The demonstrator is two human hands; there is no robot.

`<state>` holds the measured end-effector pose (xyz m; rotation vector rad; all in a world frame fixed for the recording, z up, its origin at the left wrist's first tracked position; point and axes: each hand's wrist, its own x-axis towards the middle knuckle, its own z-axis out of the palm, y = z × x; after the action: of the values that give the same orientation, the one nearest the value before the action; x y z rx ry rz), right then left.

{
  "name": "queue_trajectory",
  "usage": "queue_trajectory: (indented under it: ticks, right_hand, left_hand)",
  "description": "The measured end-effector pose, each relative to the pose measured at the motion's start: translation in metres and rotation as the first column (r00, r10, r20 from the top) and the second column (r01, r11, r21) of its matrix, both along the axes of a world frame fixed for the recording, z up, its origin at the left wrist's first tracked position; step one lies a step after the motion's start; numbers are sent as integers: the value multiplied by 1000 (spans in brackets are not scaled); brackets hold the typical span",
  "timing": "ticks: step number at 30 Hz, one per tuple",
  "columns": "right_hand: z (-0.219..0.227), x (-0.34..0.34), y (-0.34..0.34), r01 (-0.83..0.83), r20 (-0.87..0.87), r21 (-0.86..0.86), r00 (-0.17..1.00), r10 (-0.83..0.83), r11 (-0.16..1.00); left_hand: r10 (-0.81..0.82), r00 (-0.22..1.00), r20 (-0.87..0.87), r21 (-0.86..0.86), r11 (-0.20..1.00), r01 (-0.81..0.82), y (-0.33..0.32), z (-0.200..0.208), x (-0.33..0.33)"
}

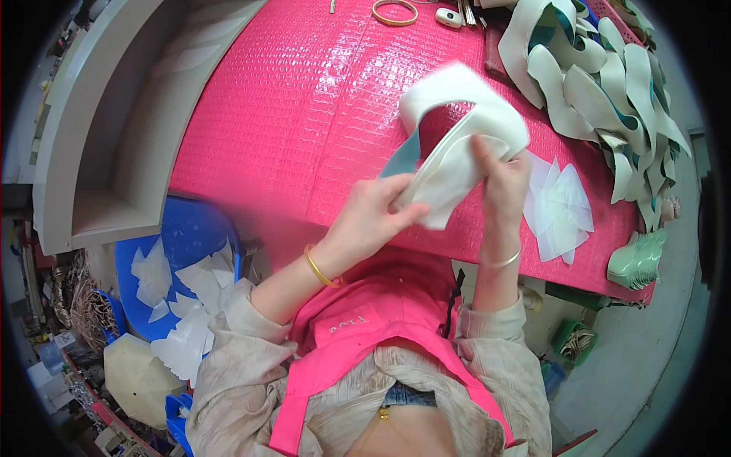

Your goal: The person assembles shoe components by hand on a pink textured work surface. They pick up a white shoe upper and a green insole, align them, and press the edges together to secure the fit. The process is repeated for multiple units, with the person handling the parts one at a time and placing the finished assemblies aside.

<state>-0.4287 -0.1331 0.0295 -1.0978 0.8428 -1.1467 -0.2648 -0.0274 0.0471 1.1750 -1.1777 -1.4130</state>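
A curved white piece (449, 179) of smooth sheet material, with teal on its other face, is held up over the pink-covered table (282, 99). It loops back on itself and looks like a shoe-upper part. My left hand (371, 217) pinches its lower left edge between thumb and fingers. On the right side, my right hand (504, 179) grips it with the thumb lying on the white face; its other fingers are mostly hidden. Beside that hand, several thin translucent white sheets (560, 209) lie overlapping on the table.
A heap of similar white-and-teal pieces (609, 95) fills the far right corner. A pale green ridged object (637, 260) sits at the right edge. A tape ring (395, 13) and a small white device (449, 17) lie at the back. Left are a grey open box (137, 129) and blue bin (179, 217).
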Motion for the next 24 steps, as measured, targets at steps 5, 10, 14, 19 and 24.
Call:
queue_trajectory:
  ticks: [5,10,14,19,24]
  right_hand:
    - [12,11,-16,240,-12,-85,970,-242,967]
    - [16,5,-20,108,-39,-55,993,-110,993]
    - [27,18,-14,152,-135,-170,975,-176,974]
    - [22,37,3,232,-156,-291,946,-285,928]
    - [32,53,-3,146,-104,-219,980,-171,965]
  left_hand:
    - [170,984,49,28,985,-172,2,-9,-2]
    - [240,954,-179,-12,969,-246,-5,-6,-3]
    - [254,904,-343,-1,963,-271,-5,-5,1]
    - [473,873,-117,-61,874,-482,-23,-4,-5]
    - [501,843,-196,-69,850,-522,-32,-2,-3]
